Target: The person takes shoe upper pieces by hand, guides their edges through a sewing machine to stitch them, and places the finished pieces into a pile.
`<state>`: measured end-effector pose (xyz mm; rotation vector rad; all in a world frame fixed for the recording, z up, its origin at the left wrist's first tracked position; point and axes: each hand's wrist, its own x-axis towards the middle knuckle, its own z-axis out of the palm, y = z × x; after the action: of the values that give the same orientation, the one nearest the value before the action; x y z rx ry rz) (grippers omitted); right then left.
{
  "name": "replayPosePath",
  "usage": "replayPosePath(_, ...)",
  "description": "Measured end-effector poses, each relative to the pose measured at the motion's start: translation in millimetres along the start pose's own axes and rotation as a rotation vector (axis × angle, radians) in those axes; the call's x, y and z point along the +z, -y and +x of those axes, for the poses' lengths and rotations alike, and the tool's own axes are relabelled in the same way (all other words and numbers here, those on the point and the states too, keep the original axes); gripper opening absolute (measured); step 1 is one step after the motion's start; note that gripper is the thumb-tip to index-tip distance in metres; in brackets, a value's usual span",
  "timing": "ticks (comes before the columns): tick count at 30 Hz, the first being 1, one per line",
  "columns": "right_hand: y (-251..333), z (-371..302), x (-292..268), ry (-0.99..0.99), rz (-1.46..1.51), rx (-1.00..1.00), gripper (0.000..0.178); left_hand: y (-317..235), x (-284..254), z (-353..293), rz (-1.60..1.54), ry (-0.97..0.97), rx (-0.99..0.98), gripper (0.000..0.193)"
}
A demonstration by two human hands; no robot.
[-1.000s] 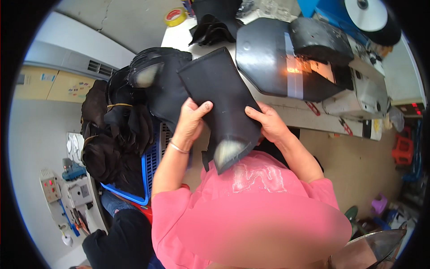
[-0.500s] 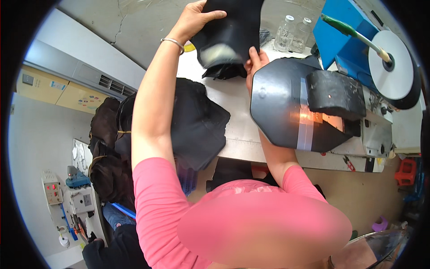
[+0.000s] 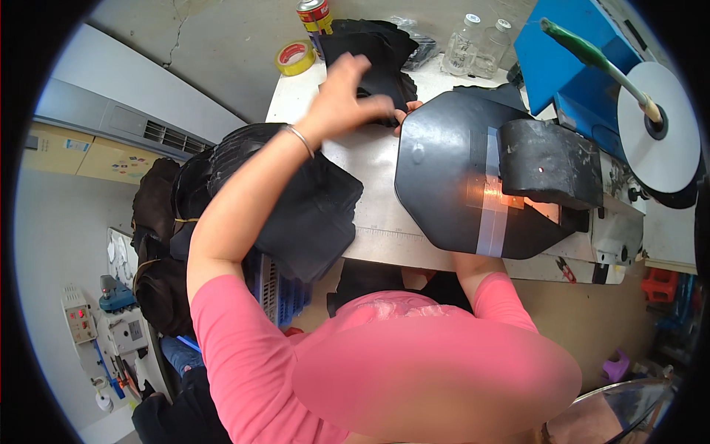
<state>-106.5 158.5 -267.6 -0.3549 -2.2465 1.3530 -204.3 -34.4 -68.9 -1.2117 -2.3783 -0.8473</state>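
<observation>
My left hand (image 3: 344,102) hangs over the near part of a pile of black flexible sheet pieces (image 3: 366,52) at the back of the table, fingers spread and holding nothing; it is slightly blurred. Only the fingertips of my right hand (image 3: 407,113) show, by the near right corner of that pile. The rest of it is hidden behind a black eight-sided plate (image 3: 444,159) fixed on a sewing machine (image 3: 621,229), so its grip is unclear. A larger stack of black pieces (image 3: 303,214) lies left of the plate, under my left forearm.
Yellow tape (image 3: 294,58) and a spray can (image 3: 314,18) stand at the back left, two clear bottles (image 3: 462,48) at the back right. A blue box (image 3: 569,52) and a white disc (image 3: 660,126) rise beyond the machine. Another person's dark sleeve (image 3: 185,407) shows at lower left.
The black piece that both hands held up now lies on the back pile. My left hand has let go and come nearer, fingers spread. My right hand has slipped further behind the plate.
</observation>
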Motion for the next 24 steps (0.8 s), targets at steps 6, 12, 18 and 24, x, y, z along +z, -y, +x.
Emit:
replayPosePath(6,24,-50,-74,0.008,0.036,-0.020,0.031,-1,36,-60,0.336,0.322,0.217,0.042)
replayPosePath(12,57,-61,-102,0.021,0.036,-0.025,0.031,-5,47,-45,0.368,0.307,0.063,0.059)
replayPosePath(18,80,-66,-98,0.197,0.102,-0.007,0.032,-28,5,-35,0.036,0.129,-0.002,0.063)
replayPosePath(24,129,-107,-52,0.432,0.185,0.024,0.033,-116,-60,-144,-0.093,-0.031,0.178,0.031)
